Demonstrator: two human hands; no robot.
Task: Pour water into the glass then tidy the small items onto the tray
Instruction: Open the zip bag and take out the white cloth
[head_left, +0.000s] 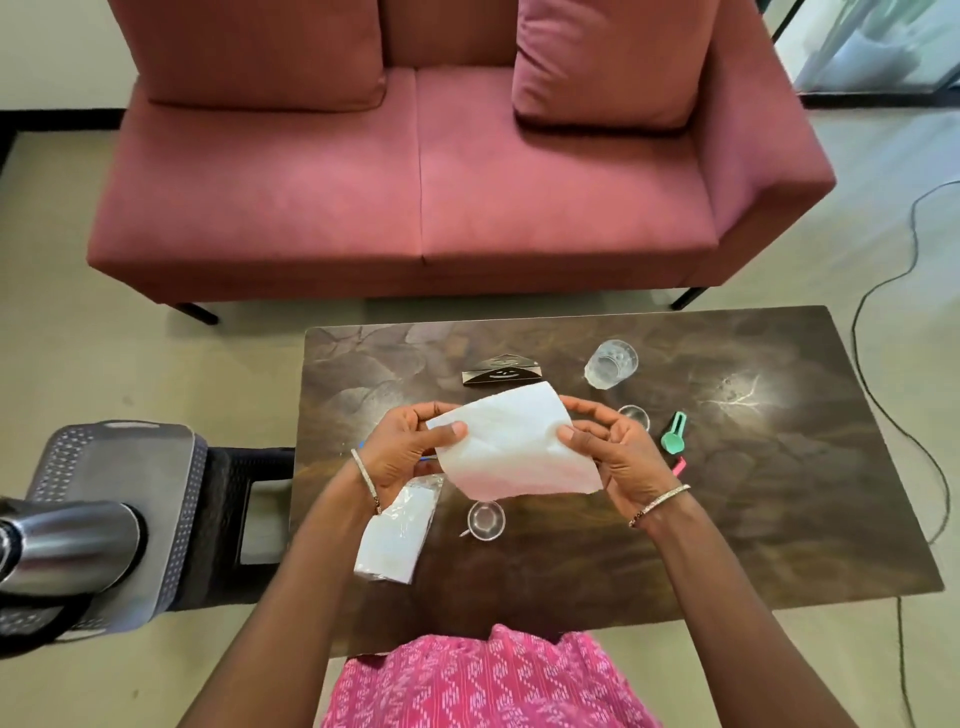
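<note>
Both grips are on one white napkin (514, 447), held above the desk (779, 493).
- Left grip (400, 447) pinches the left corner, thumb on top.
- Right grip (618, 457) pinches the right edge the same way.
- The sheet's long axis runs side to side.
- Glass (611, 364) stands beyond and to the right, apart from the sheet, nearer the right grip.
- Steel flask (67, 545) shows at far left, off the desk, nearer the left grip.

My read: I set the napkin down first, then the left grip fetches the flask.

Both forearms are bare. A thin silver-toned left bangle (363, 480) with a few dark beads circles one wrist, and a matching right bangle (660, 505) circles the other. The pink garment (488, 680) carries a white zigzag print.
</note>
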